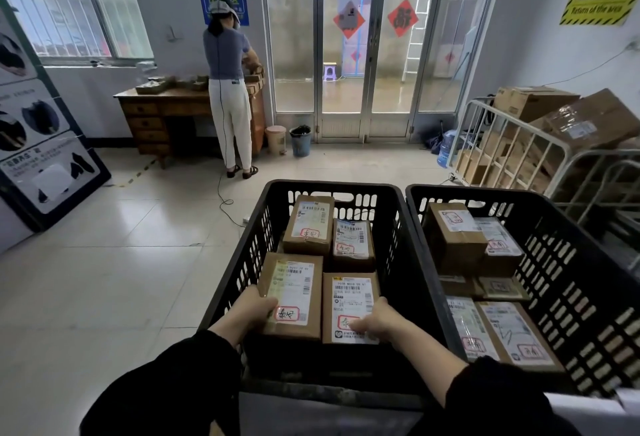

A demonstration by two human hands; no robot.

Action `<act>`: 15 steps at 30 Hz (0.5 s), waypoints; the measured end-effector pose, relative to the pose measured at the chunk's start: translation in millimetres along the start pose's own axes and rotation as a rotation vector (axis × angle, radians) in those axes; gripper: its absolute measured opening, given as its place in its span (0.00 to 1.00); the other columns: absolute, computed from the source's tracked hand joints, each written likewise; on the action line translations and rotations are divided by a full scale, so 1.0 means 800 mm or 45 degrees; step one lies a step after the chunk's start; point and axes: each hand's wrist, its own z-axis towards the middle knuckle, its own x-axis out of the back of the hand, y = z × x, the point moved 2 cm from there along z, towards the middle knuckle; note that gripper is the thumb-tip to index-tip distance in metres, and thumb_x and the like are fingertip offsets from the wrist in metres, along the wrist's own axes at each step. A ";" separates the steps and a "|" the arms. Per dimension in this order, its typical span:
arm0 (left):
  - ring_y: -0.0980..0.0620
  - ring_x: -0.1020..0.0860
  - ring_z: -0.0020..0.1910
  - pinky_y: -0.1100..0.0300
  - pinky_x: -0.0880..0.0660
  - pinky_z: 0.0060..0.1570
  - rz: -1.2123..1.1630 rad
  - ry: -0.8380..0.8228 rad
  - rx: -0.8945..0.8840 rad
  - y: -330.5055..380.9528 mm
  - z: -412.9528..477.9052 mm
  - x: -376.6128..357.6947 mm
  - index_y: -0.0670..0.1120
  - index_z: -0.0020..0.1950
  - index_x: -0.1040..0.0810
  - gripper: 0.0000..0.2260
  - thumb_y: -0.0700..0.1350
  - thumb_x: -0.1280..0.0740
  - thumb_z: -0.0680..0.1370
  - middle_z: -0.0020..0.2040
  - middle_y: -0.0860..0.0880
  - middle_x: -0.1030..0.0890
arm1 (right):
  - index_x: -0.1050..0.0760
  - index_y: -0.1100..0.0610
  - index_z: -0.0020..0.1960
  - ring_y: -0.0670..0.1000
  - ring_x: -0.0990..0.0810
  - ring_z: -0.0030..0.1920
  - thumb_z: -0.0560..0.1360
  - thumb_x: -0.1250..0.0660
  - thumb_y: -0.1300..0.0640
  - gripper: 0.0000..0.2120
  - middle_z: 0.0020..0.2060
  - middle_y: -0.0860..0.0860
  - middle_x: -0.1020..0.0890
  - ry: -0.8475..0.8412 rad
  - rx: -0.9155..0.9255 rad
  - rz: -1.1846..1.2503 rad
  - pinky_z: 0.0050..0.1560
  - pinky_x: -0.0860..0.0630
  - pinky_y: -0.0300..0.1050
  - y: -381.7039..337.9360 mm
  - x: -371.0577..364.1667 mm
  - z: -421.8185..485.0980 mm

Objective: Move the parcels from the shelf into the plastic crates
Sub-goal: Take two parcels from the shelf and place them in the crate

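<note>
Two black plastic crates stand side by side below me, the left crate (242, 262) and the right crate (585, 283). Both hold several brown cardboard parcels with white shipping labels. My left hand (251, 307) grips the near-left parcel (294, 293) at its near left corner inside the left crate. Beside it, my right hand (375, 321) grips the near-right parcel (349, 300) at its near right corner. Two more parcels (310, 224) lie behind them. No shelf is in view.
A person (228, 89) stands with their back to me at a wooden desk (156, 116) by the far wall. Two bins (300, 141) sit by glass doors. A metal cage trolley (512, 144) with large cartons stands at right. A signboard (41, 144) leans at left.
</note>
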 end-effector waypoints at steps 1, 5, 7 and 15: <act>0.41 0.21 0.55 0.52 0.24 0.57 0.012 -0.001 0.000 -0.001 0.001 0.000 0.34 0.59 0.28 0.12 0.34 0.38 0.76 0.56 0.37 0.20 | 0.43 0.63 0.67 0.56 0.23 0.59 0.70 0.27 0.63 0.33 0.60 0.58 0.24 0.004 0.003 -0.004 0.55 0.24 0.47 0.000 -0.001 0.001; 0.43 0.23 0.58 0.58 0.26 0.54 0.233 0.060 -0.116 0.002 -0.005 -0.002 0.38 0.65 0.31 0.16 0.37 0.40 0.77 0.60 0.40 0.23 | 0.45 0.59 0.71 0.56 0.27 0.63 0.68 0.26 0.58 0.39 0.64 0.58 0.28 0.068 0.074 -0.100 0.62 0.27 0.51 0.001 0.000 -0.006; 0.44 0.30 0.65 0.55 0.29 0.61 0.534 0.145 -0.299 0.005 -0.009 -0.007 0.42 0.72 0.40 0.23 0.40 0.40 0.77 0.68 0.42 0.31 | 0.49 0.55 0.74 0.57 0.36 0.69 0.68 0.27 0.49 0.44 0.69 0.57 0.36 0.247 0.278 -0.459 0.68 0.34 0.53 -0.004 0.003 -0.013; 0.46 0.54 0.77 0.52 0.52 0.74 1.239 -0.035 -0.661 0.021 -0.014 -0.040 0.46 0.76 0.48 0.24 0.50 0.48 0.81 0.78 0.44 0.51 | 0.44 0.54 0.74 0.53 0.50 0.76 0.77 0.40 0.46 0.29 0.76 0.54 0.46 0.132 0.747 -1.075 0.74 0.49 0.51 -0.020 -0.029 -0.014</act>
